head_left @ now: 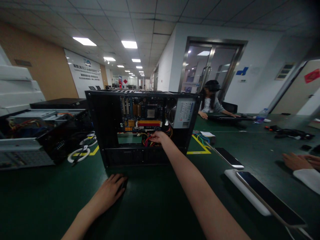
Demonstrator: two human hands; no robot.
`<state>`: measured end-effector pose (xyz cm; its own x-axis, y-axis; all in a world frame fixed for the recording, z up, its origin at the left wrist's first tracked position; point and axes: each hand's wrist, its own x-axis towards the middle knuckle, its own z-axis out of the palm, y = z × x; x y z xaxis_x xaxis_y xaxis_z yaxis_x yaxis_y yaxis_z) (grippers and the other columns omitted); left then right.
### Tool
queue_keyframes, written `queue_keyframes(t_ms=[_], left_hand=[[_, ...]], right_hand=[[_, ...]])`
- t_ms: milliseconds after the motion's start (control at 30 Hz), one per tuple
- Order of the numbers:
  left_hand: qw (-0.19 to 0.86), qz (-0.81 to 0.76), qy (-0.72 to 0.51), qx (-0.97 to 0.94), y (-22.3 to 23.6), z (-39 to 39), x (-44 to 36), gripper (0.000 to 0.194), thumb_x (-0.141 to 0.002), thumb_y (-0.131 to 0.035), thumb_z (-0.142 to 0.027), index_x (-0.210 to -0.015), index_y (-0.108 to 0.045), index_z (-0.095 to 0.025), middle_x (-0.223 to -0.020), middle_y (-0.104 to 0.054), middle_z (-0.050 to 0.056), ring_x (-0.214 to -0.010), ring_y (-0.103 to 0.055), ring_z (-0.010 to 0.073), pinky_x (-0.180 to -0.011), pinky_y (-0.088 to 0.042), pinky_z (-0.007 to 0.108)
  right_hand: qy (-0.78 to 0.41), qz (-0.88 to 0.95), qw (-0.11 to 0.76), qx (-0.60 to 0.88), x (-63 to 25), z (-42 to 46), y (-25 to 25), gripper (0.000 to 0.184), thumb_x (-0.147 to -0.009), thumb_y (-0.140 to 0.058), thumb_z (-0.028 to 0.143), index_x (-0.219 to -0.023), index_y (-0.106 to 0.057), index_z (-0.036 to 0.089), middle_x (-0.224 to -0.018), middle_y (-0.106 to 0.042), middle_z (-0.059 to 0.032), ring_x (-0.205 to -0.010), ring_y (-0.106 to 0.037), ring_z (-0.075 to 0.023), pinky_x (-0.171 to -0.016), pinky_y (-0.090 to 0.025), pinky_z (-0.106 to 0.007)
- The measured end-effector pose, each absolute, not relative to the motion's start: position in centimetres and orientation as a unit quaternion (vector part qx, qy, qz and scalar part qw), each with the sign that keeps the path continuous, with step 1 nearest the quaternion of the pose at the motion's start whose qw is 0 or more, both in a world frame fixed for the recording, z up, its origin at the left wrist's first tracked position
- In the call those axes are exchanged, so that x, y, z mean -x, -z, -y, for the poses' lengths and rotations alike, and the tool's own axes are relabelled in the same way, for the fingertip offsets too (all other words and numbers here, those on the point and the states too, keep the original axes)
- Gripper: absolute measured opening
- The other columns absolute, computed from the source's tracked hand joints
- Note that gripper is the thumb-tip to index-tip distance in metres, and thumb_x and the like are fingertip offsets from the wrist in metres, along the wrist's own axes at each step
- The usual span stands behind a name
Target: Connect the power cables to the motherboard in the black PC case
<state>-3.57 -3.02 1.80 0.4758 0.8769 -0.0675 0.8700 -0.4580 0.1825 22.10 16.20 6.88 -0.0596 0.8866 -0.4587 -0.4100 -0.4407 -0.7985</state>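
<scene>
A black computer case (145, 156) stands upright before me on the green table, its side open. Inside it I see a motherboard (150, 113) with red and yellow memory slots, and a power supply (185, 113) at the upper right. My right hand (158, 137) reaches into the lower part of the case, its fingers closed on a bundle of coloured power cables (147, 140). In front of the case's lower left corner, my left hand (112, 188) lies palm down on the table with its fingers stretched out and nothing in them.
Another opened computer case (25, 150) and a coiled white cable (78, 155) are at left. Phones (228, 157) and a white power bank (246, 191) lie at right. A co-worker's hands (297, 161) rest at the right edge; another person (211, 100) sits behind. A bottle (261, 115) stands farther back.
</scene>
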Motion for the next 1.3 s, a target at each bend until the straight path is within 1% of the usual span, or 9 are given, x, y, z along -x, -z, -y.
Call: queue_keyframes(t_ms=[133, 367, 500, 633, 800, 933, 1133, 1200, 1300], left_hand=[[0.090, -0.505, -0.017, -0.858, -1.8, 2.9, 3.5, 0.041, -0.082, -0.035, -0.037, -0.120, -0.044, -0.022, -0.122, -0.045, 0.007, -0.110, -0.043, 0.0246, -0.093, -0.033, 0.041], [0.094, -0.502, -0.033, -0.859, -1.9, 3.0, 3.4, 0.041, -0.081, -0.036, -0.037, -0.119, -0.045, -0.024, -0.121, -0.046, 0.006, -0.110, -0.043, 0.0245, -0.093, -0.033, 0.041], [0.097, -0.509, -0.018, -0.855, -1.9, 3.0, 3.5, 0.043, -0.081, -0.036, -0.037, -0.121, -0.043, -0.022, -0.123, -0.044, 0.007, -0.111, -0.042, 0.0259, -0.093, -0.032, 0.043], [0.097, -0.514, -0.013, -0.852, -1.9, 3.0, 3.5, 0.043, -0.081, -0.035, -0.038, -0.121, -0.043, -0.023, -0.124, -0.044, 0.007, -0.113, -0.041, 0.0269, -0.093, -0.032, 0.043], [0.097, -0.511, -0.021, -0.854, -1.8, 3.0, 3.5, 0.042, -0.081, -0.036, -0.037, -0.120, -0.044, -0.024, -0.123, -0.045, 0.007, -0.112, -0.042, 0.0265, -0.093, -0.032, 0.043], [0.091, -0.511, -0.015, -0.855, -2.2, 3.1, 3.3, 0.042, -0.081, -0.036, -0.037, -0.120, -0.044, -0.022, -0.123, -0.045, 0.007, -0.111, -0.042, 0.0259, -0.094, -0.032, 0.042], [0.089, -0.503, -0.022, -0.860, -2.3, 3.0, 3.4, 0.041, -0.081, -0.036, -0.037, -0.119, -0.044, -0.023, -0.121, -0.046, 0.006, -0.109, -0.044, 0.0248, -0.091, -0.035, 0.041], [0.083, -0.498, -0.024, -0.863, -2.0, 3.0, 3.5, 0.041, -0.082, -0.035, -0.037, -0.119, -0.044, -0.024, -0.121, -0.046, 0.006, -0.109, -0.044, 0.0247, -0.091, -0.035, 0.041], [0.076, -0.494, -0.026, -0.866, -1.9, 2.9, 3.5, 0.041, -0.082, -0.035, -0.036, -0.119, -0.045, -0.022, -0.120, -0.046, 0.007, -0.108, -0.044, 0.0245, -0.092, -0.034, 0.041]], right_hand=[[-0.653, 0.231, 0.493, 0.527, -21.9, -16.0, -7.0, 0.016, -0.078, -0.042, 0.000, -0.085, -0.045, 0.014, -0.063, -0.046, 0.0019, -0.055, -0.051, -0.0068, -0.058, -0.052, -0.028], [-0.680, 0.205, 0.479, 0.516, -22.1, -15.9, -7.4, 0.016, -0.078, -0.039, -0.002, -0.082, -0.046, 0.013, -0.065, -0.048, 0.0003, -0.057, -0.052, -0.0073, -0.059, -0.052, -0.026], [-0.670, 0.217, 0.475, 0.527, -22.0, -15.9, -7.5, 0.016, -0.079, -0.038, -0.002, -0.077, -0.045, 0.012, -0.062, -0.046, 0.0007, -0.055, -0.050, -0.0066, -0.054, -0.051, -0.021], [-0.657, 0.235, 0.476, 0.535, -21.9, -15.6, -7.8, 0.017, -0.078, -0.038, -0.003, -0.077, -0.045, 0.012, -0.061, -0.044, 0.0017, -0.053, -0.049, -0.0058, -0.049, -0.050, -0.018], [-0.659, 0.227, 0.467, 0.544, -21.9, -15.2, -8.3, 0.013, -0.079, -0.039, 0.001, -0.076, -0.045, 0.012, -0.064, -0.045, -0.0002, -0.056, -0.050, -0.0068, -0.049, -0.049, -0.018], [-0.666, 0.232, 0.456, 0.543, -22.0, -14.9, -8.4, 0.010, -0.078, -0.039, 0.005, -0.074, -0.043, 0.014, -0.066, -0.045, -0.0013, -0.060, -0.052, -0.0087, -0.051, -0.049, -0.020], [-0.658, 0.275, 0.433, 0.551, -22.2, -15.0, -7.9, 0.008, -0.071, -0.046, 0.007, -0.072, -0.044, 0.015, -0.063, -0.046, 0.0002, -0.057, -0.051, -0.0084, -0.053, -0.048, -0.022], [-0.635, 0.278, 0.447, 0.566, -22.3, -14.9, -7.9, 0.006, -0.071, -0.047, 0.009, -0.072, -0.045, 0.015, -0.059, -0.046, 0.0016, -0.052, -0.049, -0.0078, -0.052, -0.047, -0.022], [-0.561, 0.256, 0.506, 0.603, -22.3, -14.7, -8.1, 0.008, -0.071, -0.046, 0.012, -0.077, -0.045, 0.017, -0.054, -0.043, 0.0040, -0.045, -0.045, -0.0070, -0.048, -0.044, -0.021]])
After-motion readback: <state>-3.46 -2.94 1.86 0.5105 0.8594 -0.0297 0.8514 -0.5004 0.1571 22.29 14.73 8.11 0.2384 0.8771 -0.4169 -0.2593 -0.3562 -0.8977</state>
